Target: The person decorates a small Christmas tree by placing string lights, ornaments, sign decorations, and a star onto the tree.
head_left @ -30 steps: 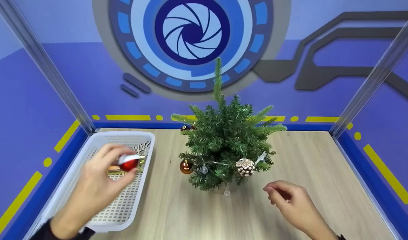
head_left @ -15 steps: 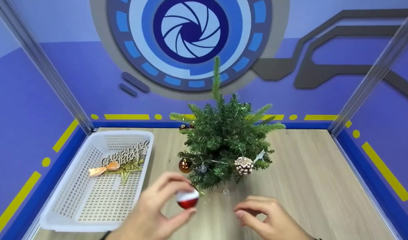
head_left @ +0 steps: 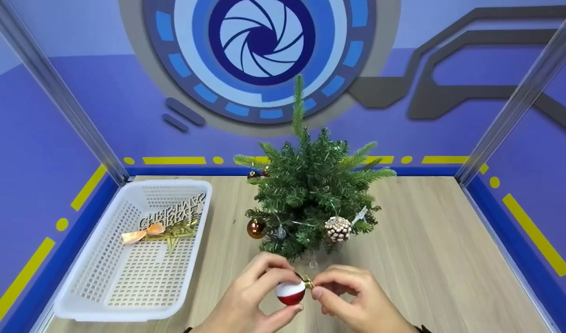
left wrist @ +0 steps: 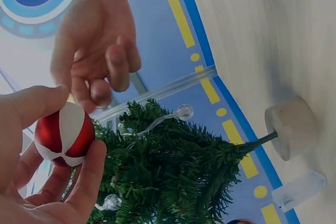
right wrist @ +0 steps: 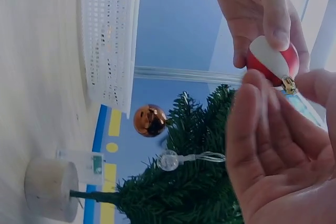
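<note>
A red-and-white Christmas bauble (head_left: 290,293) is held between the thumb and fingers of my left hand (head_left: 255,296), low in front of the small Christmas tree (head_left: 315,194). Its gold cap (right wrist: 288,84) points towards my right hand (head_left: 357,296). Thumb and forefinger of that hand meet at the gold hanging loop (head_left: 307,280) and pinch it. In the left wrist view the bauble (left wrist: 64,134) shows red and white panels. On the tree hang a copper bauble (head_left: 256,228), a frosted pine cone (head_left: 338,229) and clear light bulbs (left wrist: 185,111).
To the left stands a white perforated basket (head_left: 60,303) holding a peach bow (head_left: 144,233), gold stars (head_left: 174,241) and wooden lettering (head_left: 171,215). The tree has a round base (right wrist: 50,190), with a clear box (left wrist: 299,190) beside it. Printed panels enclose the wooden table (head_left: 449,240).
My left hand has carried the bauble from above the basket rightwards to in front of the tree. My right hand has come in from the right and taken the gold loop.
</note>
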{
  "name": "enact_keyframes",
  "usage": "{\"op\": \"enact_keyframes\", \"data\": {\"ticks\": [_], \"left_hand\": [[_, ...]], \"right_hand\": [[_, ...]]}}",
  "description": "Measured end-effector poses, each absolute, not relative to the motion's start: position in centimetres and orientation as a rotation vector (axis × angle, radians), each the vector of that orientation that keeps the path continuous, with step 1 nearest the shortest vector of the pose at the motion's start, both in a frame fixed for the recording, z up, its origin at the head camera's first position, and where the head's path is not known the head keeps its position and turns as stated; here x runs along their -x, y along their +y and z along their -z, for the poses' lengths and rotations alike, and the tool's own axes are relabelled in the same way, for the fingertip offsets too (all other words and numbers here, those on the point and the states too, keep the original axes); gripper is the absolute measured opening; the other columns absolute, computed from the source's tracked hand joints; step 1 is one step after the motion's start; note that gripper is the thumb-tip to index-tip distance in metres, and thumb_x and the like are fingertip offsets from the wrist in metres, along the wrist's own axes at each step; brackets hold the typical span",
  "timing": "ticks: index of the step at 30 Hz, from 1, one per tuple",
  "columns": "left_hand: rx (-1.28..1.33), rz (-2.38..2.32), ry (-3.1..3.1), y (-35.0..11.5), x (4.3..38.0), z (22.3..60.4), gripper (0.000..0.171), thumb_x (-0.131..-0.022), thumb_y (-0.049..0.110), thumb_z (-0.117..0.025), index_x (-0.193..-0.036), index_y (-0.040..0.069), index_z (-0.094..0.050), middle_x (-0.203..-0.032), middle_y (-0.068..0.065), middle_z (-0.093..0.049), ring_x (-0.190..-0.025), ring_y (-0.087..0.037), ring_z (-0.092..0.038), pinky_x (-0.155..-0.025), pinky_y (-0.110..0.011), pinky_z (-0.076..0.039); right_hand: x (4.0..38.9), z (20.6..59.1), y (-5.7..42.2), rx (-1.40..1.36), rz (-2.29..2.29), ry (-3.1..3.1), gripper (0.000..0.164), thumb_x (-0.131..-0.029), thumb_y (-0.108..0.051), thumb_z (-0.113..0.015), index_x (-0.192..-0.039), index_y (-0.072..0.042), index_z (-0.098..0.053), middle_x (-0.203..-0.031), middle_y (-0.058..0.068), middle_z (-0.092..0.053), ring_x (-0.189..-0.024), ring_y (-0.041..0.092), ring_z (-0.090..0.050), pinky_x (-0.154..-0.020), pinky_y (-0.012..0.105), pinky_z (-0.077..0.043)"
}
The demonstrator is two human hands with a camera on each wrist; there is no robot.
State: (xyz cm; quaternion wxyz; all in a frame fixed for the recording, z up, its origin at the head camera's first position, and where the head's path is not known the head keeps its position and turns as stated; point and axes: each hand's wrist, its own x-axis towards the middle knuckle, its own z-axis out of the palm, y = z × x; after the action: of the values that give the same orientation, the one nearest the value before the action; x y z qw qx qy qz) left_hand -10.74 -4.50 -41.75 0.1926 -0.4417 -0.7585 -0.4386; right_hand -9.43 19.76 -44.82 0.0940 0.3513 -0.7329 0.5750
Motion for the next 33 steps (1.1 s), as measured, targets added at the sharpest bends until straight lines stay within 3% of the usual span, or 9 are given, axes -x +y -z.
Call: {"op": "enact_keyframes", "data": {"ticks": [8, 14, 22, 27, 33], "left_hand": [[1.186, 1.189, -2.224, -4.4, 10.4, 43.2, 0.039, -0.083, 0.029, -0.081, -0.116, 0.023, -0.060, -0.119, 0.008, -0.054, -0.104, -0.005, -0.056, -0.085, -0.013, -0.051], [1.202, 1.181, -2.239, -3.9, 10.3, 43.8, 0.050, -0.079, 0.026, -0.084, -0.121, 0.019, -0.058, -0.120, 0.010, -0.053, -0.103, -0.004, -0.057, -0.085, -0.014, -0.052], [1.202, 1.190, -2.225, -3.2, 10.1, 42.6, 0.053, -0.087, 0.034, -0.077, -0.133, 0.023, -0.053, -0.123, 0.010, -0.055, -0.103, -0.001, -0.055, -0.082, -0.012, -0.051], [1.160, 1.222, -2.141, -2.1, 10.1, 41.5, 0.035, -0.088, 0.027, -0.076, -0.121, 0.023, -0.063, -0.112, 0.011, -0.061, -0.087, 0.001, -0.054, -0.067, -0.003, -0.045], [1.111, 1.171, -2.114, -1.2, 10.2, 41.3, 0.018, -0.087, 0.027, -0.077, -0.102, 0.021, -0.070, -0.097, 0.012, -0.067, -0.082, 0.001, -0.057, -0.072, -0.003, -0.044]], "right_hand": [[9.4, 44.6, 19.8, -0.965, -1.719, -2.103, 0.029, -0.088, 0.012, -0.063, -0.104, -0.011, -0.069, -0.082, 0.004, -0.062, -0.060, 0.006, -0.059, -0.050, 0.021, -0.052], [9.3, 43.5, 19.6, -0.930, -1.561, -2.093, 0.030, -0.083, 0.012, -0.068, -0.099, -0.012, -0.070, -0.083, 0.000, -0.063, -0.066, 0.005, -0.056, -0.053, 0.019, -0.050], [8.9, 40.4, 19.3, -1.009, -1.410, -2.054, 0.033, -0.078, 0.015, -0.070, -0.098, -0.012, -0.072, -0.081, 0.000, -0.064, -0.066, 0.003, -0.055, -0.057, 0.013, -0.049], [8.5, 39.8, 19.9, -0.994, -1.374, -2.151, 0.035, -0.081, 0.011, -0.072, -0.100, -0.019, -0.073, -0.080, -0.005, -0.064, -0.066, 0.001, -0.055, -0.058, 0.011, -0.047], [8.4, 39.8, 20.3, -1.013, -1.325, -2.192, 0.032, -0.083, 0.006, -0.073, -0.102, -0.021, -0.074, -0.084, -0.008, -0.068, -0.071, 0.000, -0.058, -0.062, 0.011, -0.048]]}}
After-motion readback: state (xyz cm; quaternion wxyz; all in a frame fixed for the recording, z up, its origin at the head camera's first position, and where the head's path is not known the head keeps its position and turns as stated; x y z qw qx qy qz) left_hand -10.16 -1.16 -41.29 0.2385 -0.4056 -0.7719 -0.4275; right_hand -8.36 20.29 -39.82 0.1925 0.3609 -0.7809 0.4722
